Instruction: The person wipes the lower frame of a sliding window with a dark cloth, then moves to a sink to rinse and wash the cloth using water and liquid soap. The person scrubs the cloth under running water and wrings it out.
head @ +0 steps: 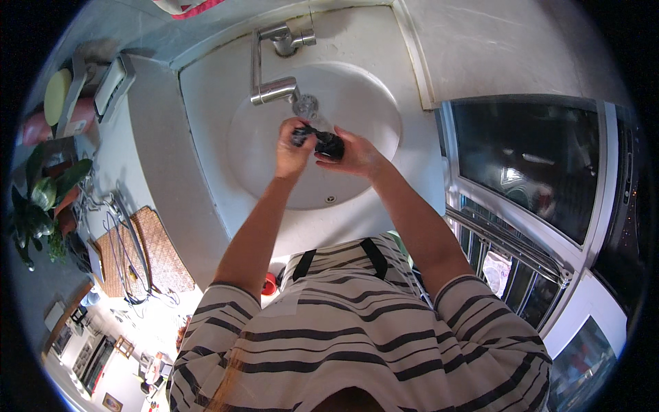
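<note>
Both of my hands are over a white oval washbasin (257, 154), gripping a wet black item (329, 145) that looks soft, perhaps cloth. My left hand (292, 147) pinches its left end, and my right hand (360, 153) cups the wider right end. Between the hands it narrows. Just beyond my fingers, a stream of water (307, 105) runs from the spout of a chrome faucet (275, 90) into the bowl. Fingers cover part of the black item, so its full shape is hidden.
A ledge (165, 134) borders the basin on the left, with a soap holder (113, 85) at its far end. Potted plants (44, 198) and hangers (126, 247) are farther left. At right stand a window (525, 159) and a metal rail (507, 244). A red container (269, 284) sits below.
</note>
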The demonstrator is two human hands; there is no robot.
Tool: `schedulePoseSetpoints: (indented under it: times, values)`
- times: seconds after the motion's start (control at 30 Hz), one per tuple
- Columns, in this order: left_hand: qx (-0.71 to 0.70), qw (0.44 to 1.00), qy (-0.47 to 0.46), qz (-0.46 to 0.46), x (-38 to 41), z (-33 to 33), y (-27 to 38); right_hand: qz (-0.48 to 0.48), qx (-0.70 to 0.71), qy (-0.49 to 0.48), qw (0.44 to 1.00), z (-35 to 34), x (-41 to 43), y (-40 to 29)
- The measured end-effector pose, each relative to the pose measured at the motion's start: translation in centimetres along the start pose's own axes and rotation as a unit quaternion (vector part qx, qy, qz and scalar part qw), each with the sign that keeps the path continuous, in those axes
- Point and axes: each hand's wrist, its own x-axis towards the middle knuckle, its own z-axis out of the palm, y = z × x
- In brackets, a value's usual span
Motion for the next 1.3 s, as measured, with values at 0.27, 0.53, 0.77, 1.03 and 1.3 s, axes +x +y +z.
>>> schedulePoseSetpoints:
  times: [0.27, 0.53, 0.77, 1.03, 1.3]
  values:
    - [0.084, 0.990, 0.109, 0.042, -0.6, 6.4, 2.6, -0.234, 0.059, -0.056, 0.969, -3.8, 5.5, 3.3]
    - [0.134, 0.978, 0.157, 0.014, -1.7, 7.8, 2.8, -0.200, 0.085, 0.098, 0.971, -2.0, 6.1, 1.2]
    - [0.123, 0.959, 0.251, -0.039, 1.4, 4.6, -0.4, -0.260, -0.151, 0.183, 0.936, 0.4, 5.5, 3.2]
    - [0.043, 0.966, 0.213, -0.137, 0.5, 4.5, 1.6, -0.253, -0.080, 0.199, 0.943, 2.8, 5.3, 3.4]
    - [0.232, 0.951, 0.145, 0.141, -1.3, 7.8, 4.1, -0.229, -0.058, 0.176, 0.956, -5.7, 10.2, 1.3]
